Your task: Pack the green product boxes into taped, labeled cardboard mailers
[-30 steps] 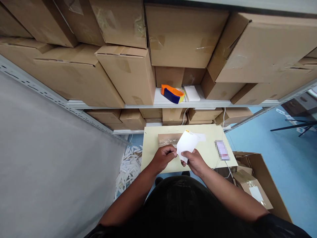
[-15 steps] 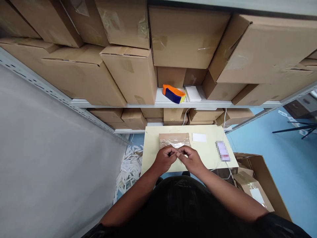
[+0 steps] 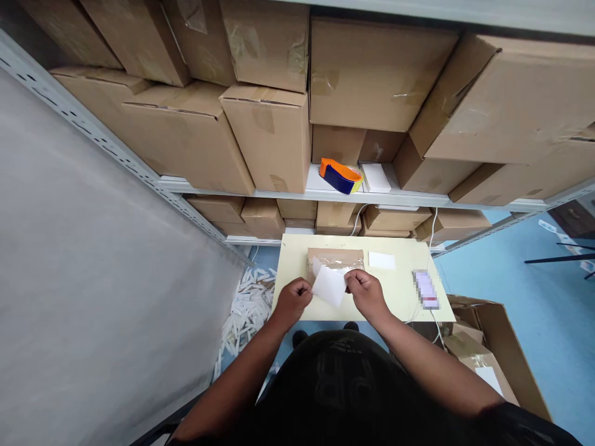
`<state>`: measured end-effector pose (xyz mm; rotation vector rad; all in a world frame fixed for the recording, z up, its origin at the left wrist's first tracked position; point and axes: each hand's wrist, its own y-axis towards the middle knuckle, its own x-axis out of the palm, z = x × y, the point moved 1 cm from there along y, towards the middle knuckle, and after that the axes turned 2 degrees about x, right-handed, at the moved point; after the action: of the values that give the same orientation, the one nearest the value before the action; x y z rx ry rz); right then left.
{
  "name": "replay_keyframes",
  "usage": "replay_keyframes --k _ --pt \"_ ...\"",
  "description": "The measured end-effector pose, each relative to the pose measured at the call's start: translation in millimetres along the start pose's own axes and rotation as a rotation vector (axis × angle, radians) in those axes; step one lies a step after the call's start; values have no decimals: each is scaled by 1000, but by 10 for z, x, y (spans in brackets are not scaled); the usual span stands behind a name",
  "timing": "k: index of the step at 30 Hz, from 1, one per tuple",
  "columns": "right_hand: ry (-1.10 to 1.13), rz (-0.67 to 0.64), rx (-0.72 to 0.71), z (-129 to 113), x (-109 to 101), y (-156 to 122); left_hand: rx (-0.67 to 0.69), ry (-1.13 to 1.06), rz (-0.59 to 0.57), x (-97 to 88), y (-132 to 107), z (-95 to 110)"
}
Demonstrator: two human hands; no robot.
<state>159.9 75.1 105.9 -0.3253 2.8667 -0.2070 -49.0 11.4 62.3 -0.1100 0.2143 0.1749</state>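
Note:
A small white sheet of paper [image 3: 330, 287] is stretched between my two hands over the front of the table. My left hand [image 3: 294, 301] is closed, fingertips pinching the sheet's left corner. On its right edge, thumb and fingers of my right hand [image 3: 368, 293] pinch the paper too. A narrow translucent flap sticks up at the sheet's upper left. Just behind, a brown cardboard box [image 3: 335, 256] wrapped in clear tape lies on the pale yellow table [image 3: 290, 260], partly hidden by the paper and my right hand.
A white card [image 3: 382, 261] and a phone [image 3: 426, 289] with a cable lie to the right. An orange and blue tape dispenser [image 3: 341, 176] sits on the shelf among cardboard boxes [image 3: 264, 136]. White paper scraps [image 3: 244, 313] cover the floor at left; an open carton [image 3: 511, 353] stands at right.
My hands were together, fingertips touching; they have since moved apart, left hand leftward and right hand rightward. The white sheet now shows its full face between them. The view has shifted slightly.

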Motion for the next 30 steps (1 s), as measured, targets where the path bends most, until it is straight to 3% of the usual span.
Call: replay_keyframes --k 5,9,12,14,17,21,25,27,30 --pt "100 -7 82 -49 39 43 -80 317 18 -729 -71 -502" --pt "142 -32 174 -47 104 36 -259 688 17 -1385 -155 -828" --pt "165 -25 206 -51 141 33 -373 1093 28 -1746 -237 -936" --pt "179 -20 213 -54 167 37 -379 1308 62 -1818 -276 -886" --pt "211 -12 222 -39 222 47 -226 1342 116 -1577 -293 -606" --pt "283 -1 253 7 323 51 168 1040 88 -755 -296 -41" --pt "330 17 263 23 408 23 422 873 -18 -3 -256 342" --pt "338 15 254 23 425 -1 471 846 -33 166 -194 415" --pt "351 -16 221 51 397 -33 496 833 -28 193 -105 451"
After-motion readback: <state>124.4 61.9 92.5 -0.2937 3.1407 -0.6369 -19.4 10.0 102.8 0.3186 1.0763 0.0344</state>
